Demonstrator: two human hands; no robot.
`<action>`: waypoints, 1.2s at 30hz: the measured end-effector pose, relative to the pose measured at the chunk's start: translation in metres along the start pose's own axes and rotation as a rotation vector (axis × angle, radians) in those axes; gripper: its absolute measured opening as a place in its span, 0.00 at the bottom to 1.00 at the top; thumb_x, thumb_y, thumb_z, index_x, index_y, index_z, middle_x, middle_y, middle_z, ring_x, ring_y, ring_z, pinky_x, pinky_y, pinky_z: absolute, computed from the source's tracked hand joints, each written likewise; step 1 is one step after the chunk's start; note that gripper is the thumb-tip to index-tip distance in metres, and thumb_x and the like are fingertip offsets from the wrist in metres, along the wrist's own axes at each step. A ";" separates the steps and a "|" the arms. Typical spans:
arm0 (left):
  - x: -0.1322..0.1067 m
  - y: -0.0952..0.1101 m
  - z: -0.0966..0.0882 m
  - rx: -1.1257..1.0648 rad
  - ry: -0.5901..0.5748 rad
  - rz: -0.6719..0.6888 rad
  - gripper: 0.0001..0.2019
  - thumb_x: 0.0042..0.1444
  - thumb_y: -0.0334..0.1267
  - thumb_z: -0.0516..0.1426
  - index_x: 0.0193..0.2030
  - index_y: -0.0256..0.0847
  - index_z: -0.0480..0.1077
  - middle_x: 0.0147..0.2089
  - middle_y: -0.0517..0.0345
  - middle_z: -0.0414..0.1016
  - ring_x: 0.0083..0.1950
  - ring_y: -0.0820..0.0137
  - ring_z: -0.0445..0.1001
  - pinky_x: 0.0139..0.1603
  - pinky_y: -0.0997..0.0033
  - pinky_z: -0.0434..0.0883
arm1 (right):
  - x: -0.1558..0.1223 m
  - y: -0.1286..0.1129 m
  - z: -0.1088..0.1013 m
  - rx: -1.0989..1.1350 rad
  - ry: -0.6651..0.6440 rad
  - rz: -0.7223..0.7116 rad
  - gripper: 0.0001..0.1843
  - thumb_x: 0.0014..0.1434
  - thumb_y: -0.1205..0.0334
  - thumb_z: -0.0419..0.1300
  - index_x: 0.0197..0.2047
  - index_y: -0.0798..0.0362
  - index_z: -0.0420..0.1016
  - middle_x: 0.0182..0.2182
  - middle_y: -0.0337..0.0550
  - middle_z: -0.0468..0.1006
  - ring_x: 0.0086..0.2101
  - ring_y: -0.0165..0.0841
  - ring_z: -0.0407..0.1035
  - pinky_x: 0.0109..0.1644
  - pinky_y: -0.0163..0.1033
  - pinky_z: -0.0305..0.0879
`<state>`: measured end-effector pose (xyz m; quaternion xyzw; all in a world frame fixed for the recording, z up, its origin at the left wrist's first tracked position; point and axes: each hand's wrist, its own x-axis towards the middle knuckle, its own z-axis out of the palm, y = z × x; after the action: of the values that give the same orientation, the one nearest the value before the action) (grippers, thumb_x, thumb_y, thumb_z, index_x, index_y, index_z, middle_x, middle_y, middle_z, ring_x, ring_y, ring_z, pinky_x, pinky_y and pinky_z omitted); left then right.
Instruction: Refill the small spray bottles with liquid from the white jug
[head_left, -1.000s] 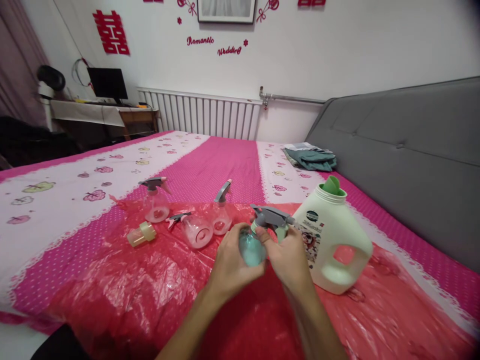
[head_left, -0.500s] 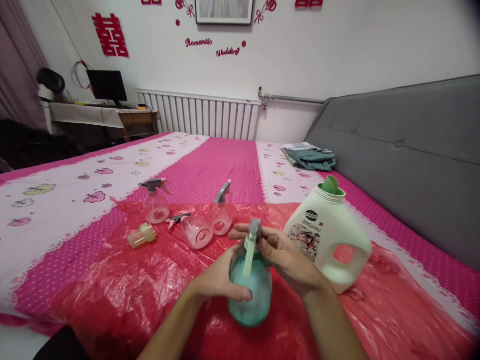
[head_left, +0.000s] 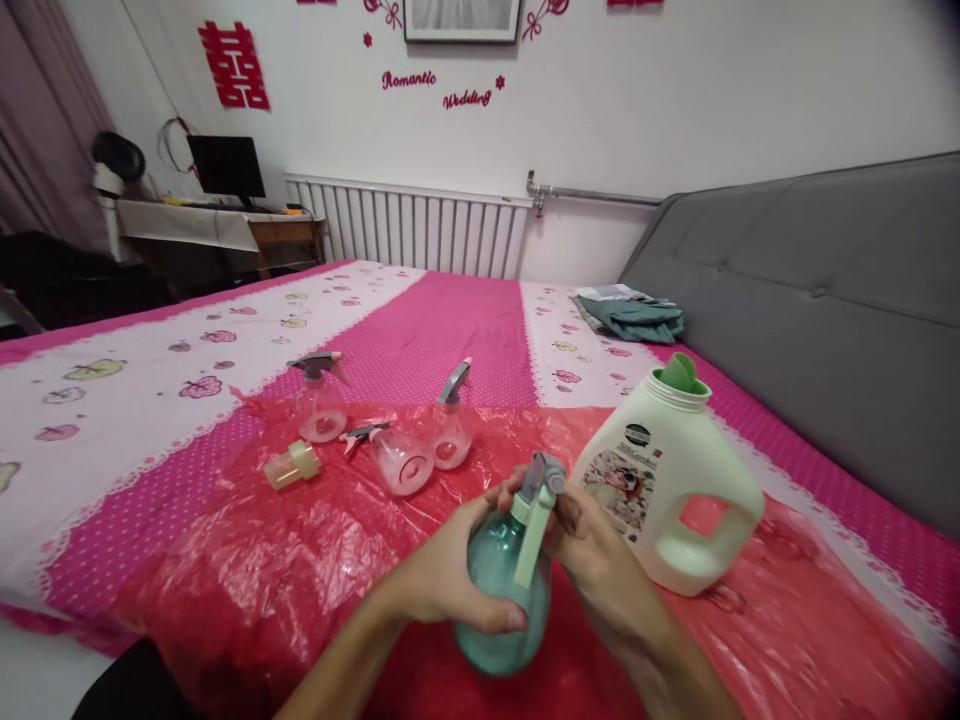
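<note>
A green translucent spray bottle point(head_left: 501, 570) with a grey head and pale green trigger is tilted between my hands over red plastic sheeting point(head_left: 300, 590). My left hand point(head_left: 457, 575) wraps round its body, the thumb lying across the front. At the neck, my right hand point(head_left: 581, 530) grips the grey spray head from the right; some of its fingers are hidden behind the head. Just right of it stands a pale green detergent jug point(head_left: 667, 480), its mouth uncapped with a green spout showing.
Clear spray bottles stand at the back left point(head_left: 322, 405) and nearer the middle point(head_left: 451, 430); another spray bottle point(head_left: 403, 462) lies on its side. A yellowish measuring cap point(head_left: 292, 465) lies left of them. Folded clothes point(head_left: 630, 313) rest by the grey headboard point(head_left: 810, 260).
The green spray bottle has tilted to the right, its head turning and the trigger swinging right. My right hand has shifted slightly right and down with it. The whole view has shifted slightly.
</note>
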<state>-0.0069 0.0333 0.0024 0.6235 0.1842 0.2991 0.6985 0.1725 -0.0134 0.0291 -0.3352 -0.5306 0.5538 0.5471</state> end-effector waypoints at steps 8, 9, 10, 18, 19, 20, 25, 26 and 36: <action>0.008 -0.011 -0.001 0.086 0.053 -0.001 0.53 0.34 0.45 0.78 0.70 0.40 0.67 0.67 0.43 0.73 0.67 0.43 0.71 0.67 0.45 0.70 | -0.006 0.012 -0.001 -0.062 0.111 0.016 0.37 0.62 0.30 0.69 0.51 0.58 0.74 0.54 0.57 0.73 0.50 0.38 0.74 0.56 0.38 0.76; 0.008 -0.012 -0.004 0.088 0.027 -0.024 0.53 0.34 0.45 0.79 0.70 0.40 0.67 0.68 0.42 0.73 0.68 0.42 0.71 0.68 0.44 0.70 | -0.006 0.012 -0.001 -0.076 0.107 0.015 0.37 0.62 0.30 0.69 0.51 0.58 0.75 0.54 0.58 0.73 0.50 0.39 0.74 0.55 0.38 0.76; 0.006 -0.011 -0.008 0.084 -0.008 -0.050 0.53 0.35 0.46 0.79 0.70 0.41 0.67 0.69 0.42 0.73 0.68 0.42 0.71 0.68 0.42 0.69 | -0.005 0.011 -0.001 -0.090 0.111 0.013 0.37 0.61 0.30 0.69 0.50 0.59 0.76 0.54 0.59 0.73 0.49 0.40 0.74 0.54 0.39 0.76; -0.046 0.027 -0.037 0.297 0.195 -0.088 0.35 0.63 0.53 0.67 0.74 0.53 0.63 0.77 0.46 0.64 0.76 0.48 0.64 0.76 0.38 0.61 | 0.039 0.041 -0.012 -0.220 0.491 -0.010 0.35 0.61 0.36 0.72 0.52 0.62 0.75 0.50 0.54 0.74 0.50 0.38 0.72 0.58 0.43 0.73; -0.054 0.029 -0.039 0.333 0.275 -0.098 0.32 0.66 0.54 0.64 0.73 0.53 0.64 0.75 0.46 0.67 0.75 0.49 0.66 0.75 0.39 0.62 | 0.049 0.048 -0.015 -0.250 0.564 -0.010 0.29 0.67 0.43 0.69 0.53 0.62 0.74 0.50 0.52 0.74 0.51 0.36 0.72 0.61 0.45 0.71; -0.062 0.031 -0.041 0.367 0.338 -0.099 0.29 0.67 0.55 0.63 0.71 0.52 0.66 0.72 0.46 0.70 0.73 0.50 0.69 0.74 0.40 0.64 | 0.059 0.054 -0.018 -0.283 0.637 -0.013 0.23 0.70 0.49 0.67 0.53 0.62 0.74 0.50 0.50 0.74 0.51 0.34 0.71 0.64 0.46 0.70; -0.085 0.034 -0.050 0.448 0.377 -0.102 0.28 0.65 0.55 0.63 0.68 0.51 0.67 0.65 0.47 0.77 0.67 0.51 0.74 0.70 0.44 0.70 | 0.107 0.069 -0.028 -0.398 0.890 -0.068 0.19 0.74 0.53 0.63 0.56 0.62 0.73 0.50 0.49 0.72 0.52 0.34 0.70 0.63 0.46 0.71; -0.087 0.034 -0.052 0.463 0.373 -0.099 0.27 0.65 0.54 0.64 0.68 0.52 0.68 0.64 0.48 0.77 0.67 0.51 0.74 0.69 0.45 0.70 | 0.115 0.070 -0.028 -0.412 0.911 -0.079 0.20 0.74 0.52 0.63 0.57 0.62 0.73 0.50 0.49 0.72 0.51 0.34 0.70 0.63 0.46 0.71; -0.083 0.032 -0.066 0.745 0.627 -0.036 0.17 0.69 0.51 0.57 0.57 0.46 0.74 0.53 0.49 0.82 0.52 0.55 0.80 0.57 0.51 0.76 | 0.157 0.106 -0.036 -0.572 1.000 -0.007 0.22 0.75 0.49 0.62 0.58 0.61 0.72 0.52 0.51 0.71 0.53 0.35 0.69 0.62 0.46 0.72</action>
<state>-0.1171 0.0311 0.0136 0.7077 0.4912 0.3740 0.3436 0.1528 0.1631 -0.0467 -0.6892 -0.3371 0.1605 0.6210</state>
